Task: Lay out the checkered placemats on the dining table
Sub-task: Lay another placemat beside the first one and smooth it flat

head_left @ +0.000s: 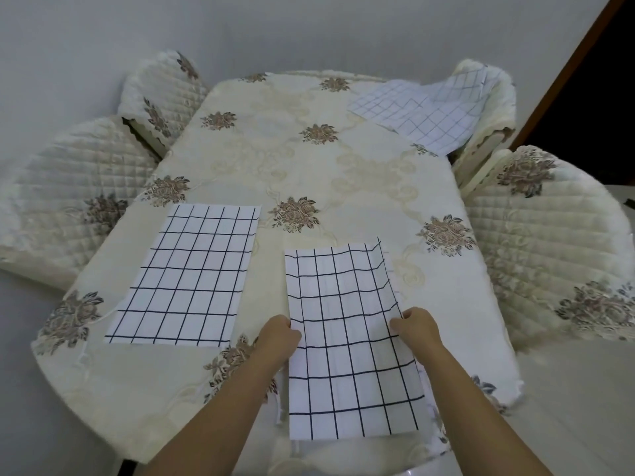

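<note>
Pinching white dark-grid cloth placemat (347, 338) by side edges, L hand (278, 333) + R hand (417, 326), near-R on cream floral-cloth bench (343, 173). Prob. second-mat step; next needs flattening, squaring w/ flat matching placemat (185, 276), then letting go.

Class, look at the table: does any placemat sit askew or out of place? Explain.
The far-right checkered cloth lies at an angle, running off the table onto a chair. The near-left placemat lies flat.
</note>
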A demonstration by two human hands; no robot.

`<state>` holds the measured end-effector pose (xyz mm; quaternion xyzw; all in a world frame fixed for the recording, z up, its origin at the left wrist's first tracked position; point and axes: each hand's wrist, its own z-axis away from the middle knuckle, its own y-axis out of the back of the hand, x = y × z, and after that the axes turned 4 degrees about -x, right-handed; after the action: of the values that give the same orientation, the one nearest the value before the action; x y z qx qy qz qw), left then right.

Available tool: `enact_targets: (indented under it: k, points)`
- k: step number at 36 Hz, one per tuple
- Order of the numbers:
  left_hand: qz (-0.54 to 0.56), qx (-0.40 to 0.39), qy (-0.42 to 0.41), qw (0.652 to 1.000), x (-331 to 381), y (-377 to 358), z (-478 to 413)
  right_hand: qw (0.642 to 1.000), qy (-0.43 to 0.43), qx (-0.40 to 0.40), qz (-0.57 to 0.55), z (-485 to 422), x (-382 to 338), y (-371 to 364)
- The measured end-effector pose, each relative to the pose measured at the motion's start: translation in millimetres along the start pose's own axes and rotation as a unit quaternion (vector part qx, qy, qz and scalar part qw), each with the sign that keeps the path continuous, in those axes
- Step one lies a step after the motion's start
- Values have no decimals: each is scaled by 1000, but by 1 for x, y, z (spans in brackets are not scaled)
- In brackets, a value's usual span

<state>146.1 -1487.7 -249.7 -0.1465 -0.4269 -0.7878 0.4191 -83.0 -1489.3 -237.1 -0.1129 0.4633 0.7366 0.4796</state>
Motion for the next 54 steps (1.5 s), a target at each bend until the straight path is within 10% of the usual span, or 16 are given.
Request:
enact_targets:
  k: [19, 54]
  points:
    - [-27, -103, 25, 994, 25, 8, -25, 984, -69, -79, -142, -23, -9, 15]
    - [-185, -8, -18, 983, 7, 20, -22, 994, -65, 17, 87, -32, -15, 1]
